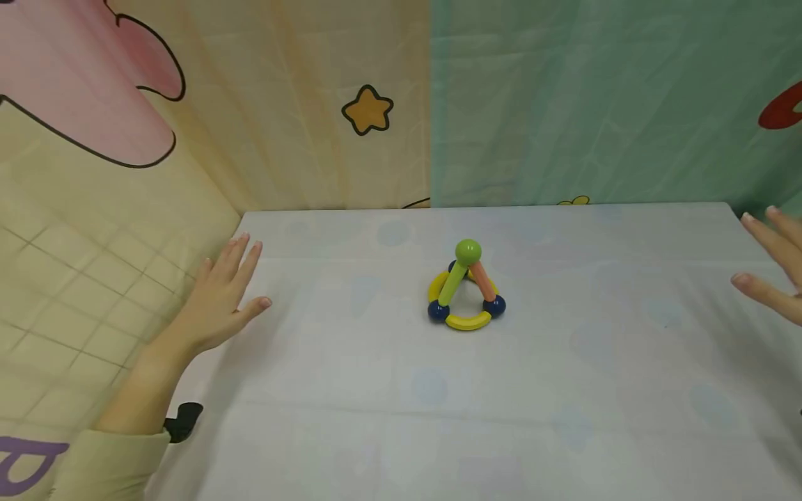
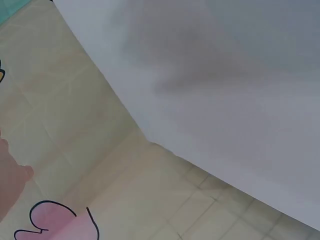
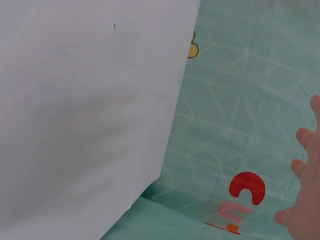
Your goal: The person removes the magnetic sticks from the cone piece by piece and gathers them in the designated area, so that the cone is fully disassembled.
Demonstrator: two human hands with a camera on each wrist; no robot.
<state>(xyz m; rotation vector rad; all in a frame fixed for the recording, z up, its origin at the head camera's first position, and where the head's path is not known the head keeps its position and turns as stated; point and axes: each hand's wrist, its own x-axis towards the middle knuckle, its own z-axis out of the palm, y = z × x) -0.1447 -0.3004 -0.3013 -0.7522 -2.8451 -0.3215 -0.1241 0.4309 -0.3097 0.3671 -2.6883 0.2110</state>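
Observation:
A small pyramid of magnetic sticks and balls stands near the middle of the white table in the head view. Its base is a ring of yellow curved sticks (image 1: 468,322) joined by dark blue balls (image 1: 438,311). A green stick (image 1: 452,284) and an orange stick (image 1: 482,281) lean up to a green ball (image 1: 468,252) on top. My left hand (image 1: 216,303) hovers over the table's left edge, fingers spread, holding nothing. At the right border my right hand (image 1: 777,261), partly cut off, has its fingers extended and holds nothing. Both hands are well apart from the pyramid.
The white table (image 1: 376,445) has a pale dotted cover. Behind it hangs a printed curtain, beige with an orange star (image 1: 367,110) on the left and green on the right. A beige cloth with a grid pattern (image 1: 56,299) borders the left side.

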